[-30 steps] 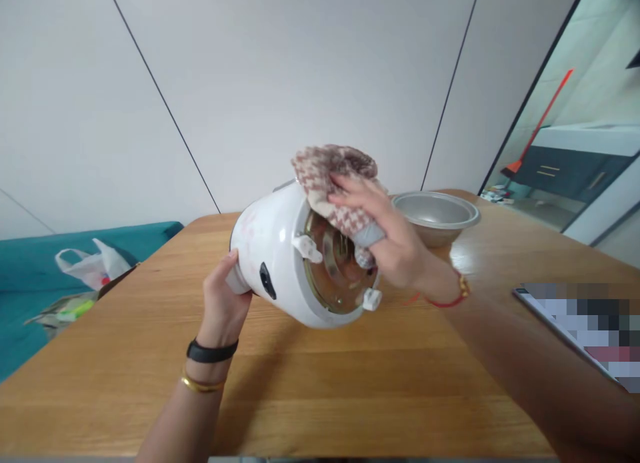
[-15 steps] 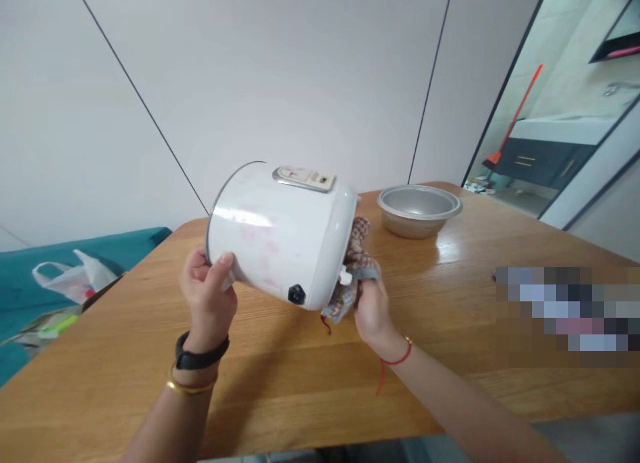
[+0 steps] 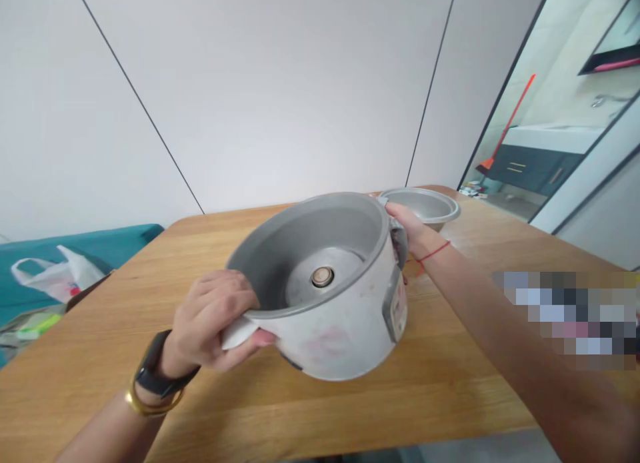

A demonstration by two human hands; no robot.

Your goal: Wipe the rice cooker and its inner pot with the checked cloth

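Note:
A white rice cooker body (image 3: 340, 346) without a lid is held tilted over the table, its grey hollow inside facing me. At the bottom of it show the metal heating plate (image 3: 300, 283) and a round centre button (image 3: 323, 276). My left hand (image 3: 215, 316) is wrapped round the white side handle (image 3: 239, 332) at the near left. At the far right rim, my right hand (image 3: 411, 224) is closed on a patterned cloth (image 3: 400, 242) against the cooker's side. Part of that cloth and the fingertips are hidden.
A grey metal inner pot (image 3: 446, 211) stands behind the cooker on the wooden table (image 3: 125, 330). To the left, a white plastic bag (image 3: 60, 280) lies on a teal seat (image 3: 135, 240). A blurred-out patch covers the table's right side. An orange broom (image 3: 510, 123) leans beyond the doorway.
The cooker has turned from lying sideways to opening towards me. My left hand has moved down with the handle; my right hand, with the cloth, has moved up to the far right rim.

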